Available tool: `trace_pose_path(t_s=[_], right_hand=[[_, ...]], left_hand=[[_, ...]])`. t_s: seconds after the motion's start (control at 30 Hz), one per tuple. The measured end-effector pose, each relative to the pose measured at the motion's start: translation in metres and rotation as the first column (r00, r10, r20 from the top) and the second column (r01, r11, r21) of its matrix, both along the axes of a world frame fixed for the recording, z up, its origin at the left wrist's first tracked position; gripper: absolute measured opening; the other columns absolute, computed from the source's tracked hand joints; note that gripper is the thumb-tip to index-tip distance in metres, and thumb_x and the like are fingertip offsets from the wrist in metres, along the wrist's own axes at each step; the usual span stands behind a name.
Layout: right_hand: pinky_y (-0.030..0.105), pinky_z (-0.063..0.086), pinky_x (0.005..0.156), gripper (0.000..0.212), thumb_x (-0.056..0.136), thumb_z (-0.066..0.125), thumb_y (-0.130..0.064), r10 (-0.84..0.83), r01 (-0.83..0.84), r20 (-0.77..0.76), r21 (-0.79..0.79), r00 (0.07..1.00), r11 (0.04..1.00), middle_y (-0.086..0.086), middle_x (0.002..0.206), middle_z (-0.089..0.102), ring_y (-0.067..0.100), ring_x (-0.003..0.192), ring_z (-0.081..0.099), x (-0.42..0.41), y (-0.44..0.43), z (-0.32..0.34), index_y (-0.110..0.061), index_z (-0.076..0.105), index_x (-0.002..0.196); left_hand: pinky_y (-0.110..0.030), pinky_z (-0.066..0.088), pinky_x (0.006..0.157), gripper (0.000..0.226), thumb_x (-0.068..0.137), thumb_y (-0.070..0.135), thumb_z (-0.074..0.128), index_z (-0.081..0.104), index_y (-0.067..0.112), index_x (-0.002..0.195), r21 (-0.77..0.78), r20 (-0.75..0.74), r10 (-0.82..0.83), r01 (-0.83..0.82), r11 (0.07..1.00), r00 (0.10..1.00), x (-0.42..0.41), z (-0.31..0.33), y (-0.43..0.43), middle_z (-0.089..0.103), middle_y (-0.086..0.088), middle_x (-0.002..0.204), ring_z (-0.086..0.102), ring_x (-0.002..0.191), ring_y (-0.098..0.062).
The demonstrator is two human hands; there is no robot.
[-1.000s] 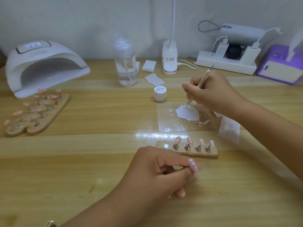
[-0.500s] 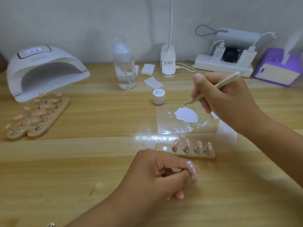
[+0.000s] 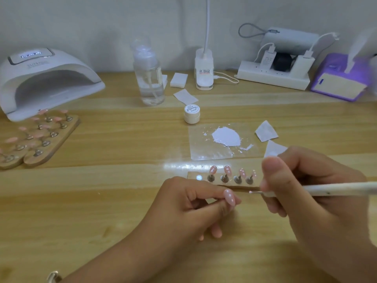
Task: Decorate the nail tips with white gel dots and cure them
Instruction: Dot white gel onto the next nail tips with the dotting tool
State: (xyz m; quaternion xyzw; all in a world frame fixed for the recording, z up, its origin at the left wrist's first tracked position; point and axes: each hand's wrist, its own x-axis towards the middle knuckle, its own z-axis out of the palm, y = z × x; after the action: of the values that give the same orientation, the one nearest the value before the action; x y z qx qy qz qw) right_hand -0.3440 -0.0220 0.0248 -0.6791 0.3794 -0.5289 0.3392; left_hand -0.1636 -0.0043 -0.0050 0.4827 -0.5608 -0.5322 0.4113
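Head view, and both hands are down low over the table [image 3: 102, 201], close to the wooden strip [image 3: 191, 176].

Left hand [image 3: 195, 203] sits just in front of the strip. Thumb and forefinger are curled in and pinch a pink nail tip [image 3: 229, 197], and the other fingers are tucked under. The tip stands up off the fingertips with white dots showing on it.

Right hand [image 3: 302, 186] is at the strip's right end and covers that corner. Its fingers are wrapped round a pale stick [image 3: 336, 188] with the thumb laid on top. The stick lies nearly level in front of the strip and points left. Its fine point carries a bead of white, just short of the held tip and not touching it.

On the strip stand four more nail tips [image 3: 226, 170], upright on little metal pegs, pink with white dots.

Just behind the strip lies a clear sheet [image 3: 204, 150] with a puddle of white gel [image 3: 226, 136] on it. Further behind is a small white jar [image 3: 191, 114] with its lid on. Behind the strip and to the right lie paper wipes [image 3: 266, 131].

Well off to the strip's left are two wooden stands [image 3: 51, 135] full of pink tips. Behind them is the curing lamp [image 3: 44, 78], display lit.

Far behind the strip, along the wall, stand a clear bottle [image 3: 149, 76], a power strip [image 3: 273, 76] and a purple box [image 3: 342, 80].
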Motion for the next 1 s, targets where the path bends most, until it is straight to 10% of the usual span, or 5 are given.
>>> trace_pose_path(t_s=[0.17, 1.0], right_hand=[[0.018, 0.037, 0.042, 0.046, 0.092, 0.058, -0.05, 0.033, -0.037, 0.13, 0.03, 0.991, 0.999, -0.013, 0.046, 0.05, 0.016, 0.035, 0.046, 0.009, 0.002, -0.009, -0.017, 0.053, 0.06], [0.01, 0.041, 0.048, 0.039, 0.094, 0.054, -0.026, 0.026, -0.028, 0.054, 0.033, 0.998, 0.999, 0.001, 0.05, 0.062, 0.008, 0.041, 0.058, 0.013, -0.002, -0.026, -0.011, 0.052, 0.059]], left_hand=[[-0.018, 0.041, 0.041, 0.014, 0.082, 0.029, 0.072, 0.081, 0.021, 0.089, -0.015, 0.003, 0.001, -0.001, 1.0, 1.0, -0.001, -0.001, 0.0, 0.076, 0.003, 0.075, 0.064, 0.049, -0.012], [-0.018, 0.041, 0.043, 0.011, 0.083, 0.023, 0.071, 0.081, 0.018, 0.084, -0.061, 0.028, -0.044, 0.045, 0.997, 0.999, 0.0, -0.001, 0.0, 0.075, 0.0, 0.072, 0.064, 0.049, -0.013]])
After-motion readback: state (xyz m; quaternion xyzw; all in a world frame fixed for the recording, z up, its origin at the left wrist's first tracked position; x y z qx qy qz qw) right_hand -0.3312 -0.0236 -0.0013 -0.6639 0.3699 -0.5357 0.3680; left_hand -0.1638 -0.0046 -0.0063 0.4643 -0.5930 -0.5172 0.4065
